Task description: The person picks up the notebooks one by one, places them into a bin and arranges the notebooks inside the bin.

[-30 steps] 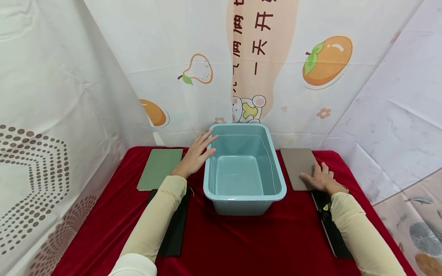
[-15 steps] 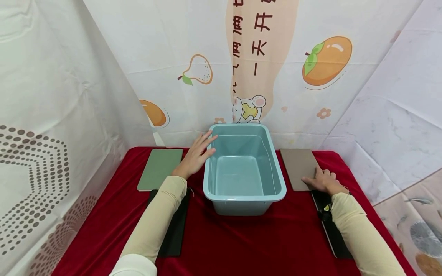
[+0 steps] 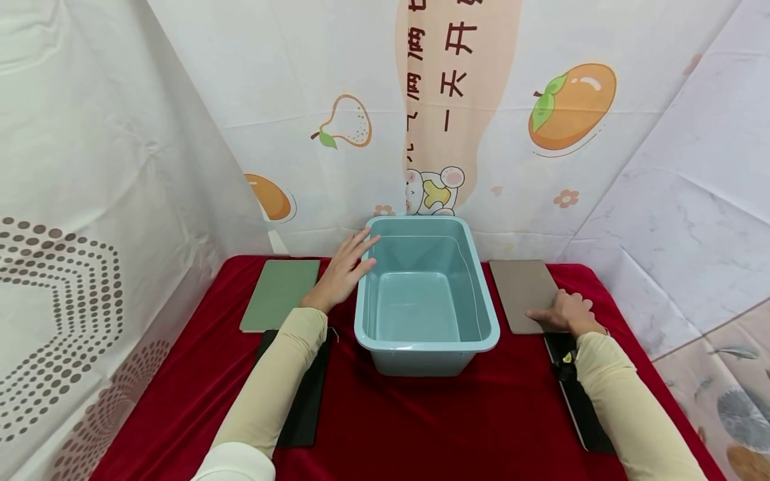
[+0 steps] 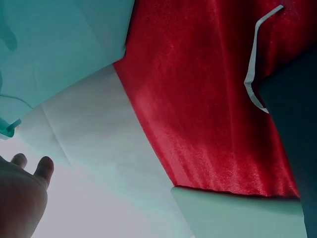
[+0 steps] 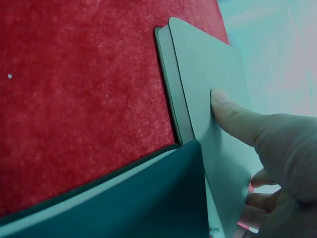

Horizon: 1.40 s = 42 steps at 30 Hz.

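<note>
My right hand grips a taupe notebook by its right edge, near the close corner. In the right wrist view the thumb lies on the cover, while the other fingers curl at the far edge. Below it lies a black notebook, partly under the forearm; its corner overlaps the taupe one in the right wrist view. My left hand has its fingers spread at the left rim of a light blue plastic basin with nothing inside.
Left of the basin lies a green notebook. A second black notebook, with a ribbon bookmark, is partly hidden by the left forearm. Red cloth covers the table, and printed curtains stand behind and at both sides.
My right hand has shifted slightly right, and its fingers have gone from spread over the taupe notebook to curled at its right edge. The left hand and basin stay put.
</note>
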Available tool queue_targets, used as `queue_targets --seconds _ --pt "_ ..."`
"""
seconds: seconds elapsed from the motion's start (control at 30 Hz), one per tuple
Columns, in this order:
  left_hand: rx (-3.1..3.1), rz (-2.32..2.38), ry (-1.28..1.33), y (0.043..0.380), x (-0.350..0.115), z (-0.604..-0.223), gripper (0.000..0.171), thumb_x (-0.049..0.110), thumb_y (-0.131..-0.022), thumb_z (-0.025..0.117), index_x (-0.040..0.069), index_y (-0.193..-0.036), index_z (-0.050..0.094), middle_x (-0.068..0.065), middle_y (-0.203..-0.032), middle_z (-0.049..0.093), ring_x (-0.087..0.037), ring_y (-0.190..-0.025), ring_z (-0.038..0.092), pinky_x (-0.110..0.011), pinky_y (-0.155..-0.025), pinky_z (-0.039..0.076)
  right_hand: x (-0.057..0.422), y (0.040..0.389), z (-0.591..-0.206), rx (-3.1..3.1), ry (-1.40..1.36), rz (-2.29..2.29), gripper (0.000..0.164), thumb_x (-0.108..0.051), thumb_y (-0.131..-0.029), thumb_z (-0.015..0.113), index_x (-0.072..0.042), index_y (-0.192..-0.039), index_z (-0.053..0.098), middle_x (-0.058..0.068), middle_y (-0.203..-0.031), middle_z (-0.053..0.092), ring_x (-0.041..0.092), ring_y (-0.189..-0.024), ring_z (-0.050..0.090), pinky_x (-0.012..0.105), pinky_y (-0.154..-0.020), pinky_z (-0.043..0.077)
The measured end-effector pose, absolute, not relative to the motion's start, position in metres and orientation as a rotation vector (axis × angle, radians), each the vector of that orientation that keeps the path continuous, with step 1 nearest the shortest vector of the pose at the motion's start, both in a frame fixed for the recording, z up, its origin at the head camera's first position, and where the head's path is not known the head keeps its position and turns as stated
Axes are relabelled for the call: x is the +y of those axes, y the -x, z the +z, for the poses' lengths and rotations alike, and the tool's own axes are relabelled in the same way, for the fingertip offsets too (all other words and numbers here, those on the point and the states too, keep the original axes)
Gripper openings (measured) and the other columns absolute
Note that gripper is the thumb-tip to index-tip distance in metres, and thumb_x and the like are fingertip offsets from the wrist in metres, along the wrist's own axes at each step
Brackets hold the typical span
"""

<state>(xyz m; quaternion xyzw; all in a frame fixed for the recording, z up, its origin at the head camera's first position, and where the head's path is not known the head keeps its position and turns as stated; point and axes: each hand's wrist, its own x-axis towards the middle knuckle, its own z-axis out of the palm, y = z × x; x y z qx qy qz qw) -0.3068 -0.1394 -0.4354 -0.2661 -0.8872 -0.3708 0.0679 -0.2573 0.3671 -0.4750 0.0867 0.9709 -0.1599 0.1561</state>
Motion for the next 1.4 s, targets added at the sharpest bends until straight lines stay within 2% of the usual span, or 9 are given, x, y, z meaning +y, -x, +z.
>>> queue_targets --seconds 0.13,0.37,0.47,0.77,0.87,1.03,1.23,1.4 --pt "-2.669 -1.111 0.796 0.307 -0.139 -0.435 0.053 0.055 -0.107 0.039 0.043 -0.158 0.032 0.010 -0.172 0.016 -0.034 -0.161 0.004 -0.065 -0.126 0.008 0.367 0.257 -0.474 2.815 -0.255 -0.453 0.116 -0.062 -0.080 0.076 0.025 -0.139 0.029 0.051 -0.127 0.038 0.065 -0.115 0.034 0.076 -0.093 0.040" --pt "-2.661 -1.123 0.790 0.306 -0.139 -0.436 0.051 0.052 -0.108 0.039 0.044 -0.158 0.031 0.010 -0.172 0.016 -0.037 -0.161 0.004 -0.064 -0.126 0.008 0.368 0.257 -0.476 2.908 -0.264 -0.492 0.113 -0.057 -0.075 0.081 0.022 -0.138 0.030 0.050 -0.120 0.038 0.064 -0.110 0.036 0.073 -0.087 0.044" --pt "-2.664 -1.128 0.785 0.306 -0.139 -0.436 0.051 0.052 -0.108 0.039 0.045 -0.158 0.031 0.011 -0.172 0.016 -0.036 -0.161 0.004 -0.063 -0.127 0.008 0.369 0.259 -0.478 2.965 -0.223 -0.515 0.111 -0.053 -0.076 0.082 0.021 -0.140 0.029 0.050 -0.119 0.039 0.066 -0.110 0.037 0.072 -0.087 0.043" --pt "-2.645 -1.131 0.805 0.307 -0.139 -0.437 0.052 0.042 -0.109 0.042 0.038 -0.159 0.033 0.006 -0.172 0.017 -0.038 -0.160 0.004 -0.063 -0.127 0.007 0.372 0.261 -0.476 2.986 -0.150 -0.716 0.106 -0.043 -0.082 0.082 0.017 -0.149 0.026 0.044 -0.122 0.041 0.054 -0.111 0.042 0.064 -0.085 0.049" --pt "-2.634 -1.142 0.821 0.306 -0.138 -0.437 0.053 0.046 -0.109 0.041 0.034 -0.160 0.034 0.005 -0.172 0.017 -0.039 -0.160 0.005 -0.063 -0.127 0.006 0.374 0.262 -0.475 2.999 -0.145 -0.749 0.100 -0.038 -0.084 0.081 0.017 -0.148 0.028 0.045 -0.126 0.045 0.056 -0.113 0.047 0.065 -0.089 0.049" --pt "-2.635 -1.155 0.820 0.307 -0.138 -0.439 0.054 0.051 -0.108 0.039 0.035 -0.160 0.034 0.007 -0.172 0.016 -0.038 -0.161 0.004 -0.063 -0.127 0.006 0.377 0.265 -0.475 3.041 -0.061 -0.793 0.086 -0.030 -0.086 0.081 0.020 -0.142 0.038 0.044 -0.125 0.056 0.053 -0.108 0.059 0.063 -0.092 0.051" --pt "-2.627 -1.180 0.813 0.308 -0.138 -0.440 0.051 0.041 -0.109 0.042 0.037 -0.159 0.034 0.008 -0.172 0.015 -0.037 -0.161 0.003 -0.063 -0.127 0.006 0.377 0.266 -0.474 3.029 -0.033 -0.793 0.080 -0.026 -0.088 0.078 0.021 -0.139 0.040 0.043 -0.124 0.056 0.053 -0.105 0.059 0.062 -0.091 0.050" --pt "-2.628 -1.181 0.804 0.309 -0.138 -0.441 0.050 0.040 -0.109 0.042 0.039 -0.159 0.033 0.009 -0.172 0.015 -0.037 -0.161 0.004 -0.062 -0.127 0.006 0.379 0.265 -0.474 3.012 -0.041 -0.764 0.067 -0.020 -0.095 0.066 0.024 -0.138 0.037 0.045 -0.125 0.053 0.056 -0.110 0.056 0.065 -0.096 0.047"
